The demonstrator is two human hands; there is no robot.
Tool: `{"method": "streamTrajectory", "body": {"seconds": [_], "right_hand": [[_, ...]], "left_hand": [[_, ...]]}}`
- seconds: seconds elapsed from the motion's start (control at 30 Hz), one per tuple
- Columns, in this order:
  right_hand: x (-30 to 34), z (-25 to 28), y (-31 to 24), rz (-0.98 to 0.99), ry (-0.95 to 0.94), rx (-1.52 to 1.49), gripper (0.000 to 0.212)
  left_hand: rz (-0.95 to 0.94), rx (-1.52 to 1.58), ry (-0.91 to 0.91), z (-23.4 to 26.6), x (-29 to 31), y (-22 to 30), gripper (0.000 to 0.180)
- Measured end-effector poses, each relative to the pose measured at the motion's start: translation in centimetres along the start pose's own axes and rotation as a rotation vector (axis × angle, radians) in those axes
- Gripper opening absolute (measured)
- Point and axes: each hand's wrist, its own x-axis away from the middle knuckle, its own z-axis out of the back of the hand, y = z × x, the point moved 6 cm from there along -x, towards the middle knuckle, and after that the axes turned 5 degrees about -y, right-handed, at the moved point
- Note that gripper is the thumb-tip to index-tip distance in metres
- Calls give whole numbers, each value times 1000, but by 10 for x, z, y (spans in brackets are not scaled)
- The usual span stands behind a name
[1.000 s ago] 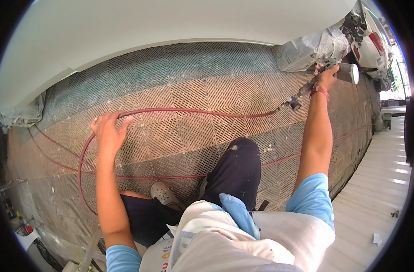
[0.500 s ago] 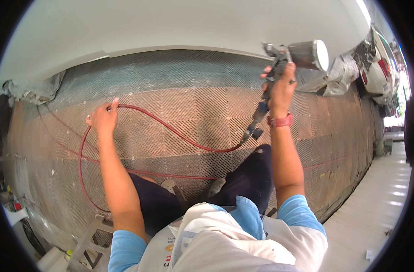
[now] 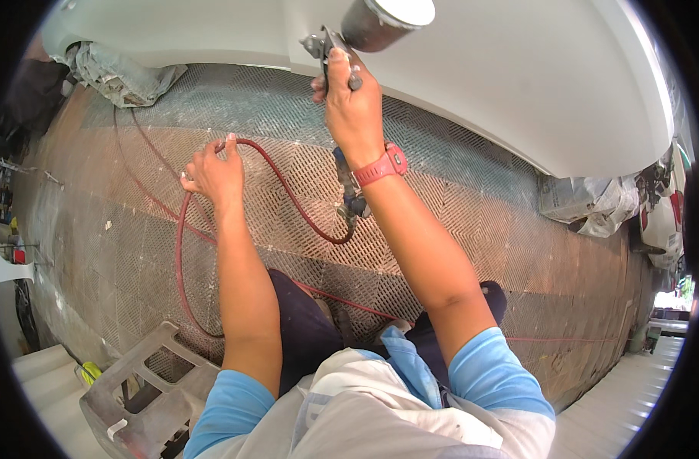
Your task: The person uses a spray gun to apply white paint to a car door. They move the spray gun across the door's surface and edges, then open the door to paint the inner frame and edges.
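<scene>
My right hand (image 3: 353, 111) is wrapped round the grip of a paint spray gun (image 3: 326, 57), held up close to a pale car body panel (image 3: 541, 84). A dark cup with a white top (image 3: 376, 27) sits on the gun. From the bottom of the gun's grip, past a blue and black fitting (image 3: 349, 200), runs a red air hose (image 3: 284, 187). My left hand (image 3: 216, 174) is closed round that hose, holding a loop of it off the floor. The gun's nozzle points toward the left; its trigger is partly hidden by my fingers.
Ribbed floor tiles (image 3: 288, 252) lie below. Plastic-wrapped wheels stand at the left (image 3: 124, 73) and at the right (image 3: 594, 200). A grey plastic step stool (image 3: 147, 382) is near my left elbow. More hose trails across the floor behind my arms.
My right hand has carried the spray gun leftward and farther up along the panel. My left hand, still on the hose, has shifted a little right and up. The view has turned left.
</scene>
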Motion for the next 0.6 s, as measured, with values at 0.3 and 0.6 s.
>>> {"method": "streamTrajectory", "body": {"seconds": [0.3,0.6], "right_hand": [[22,141,-31,25,138,69,58],[136,436,-37,-11,602,174,64]], "left_hand": [[-147,-6,-236,-21,11,28,54],[-531,0,-632,-68,96,143,57]]}}
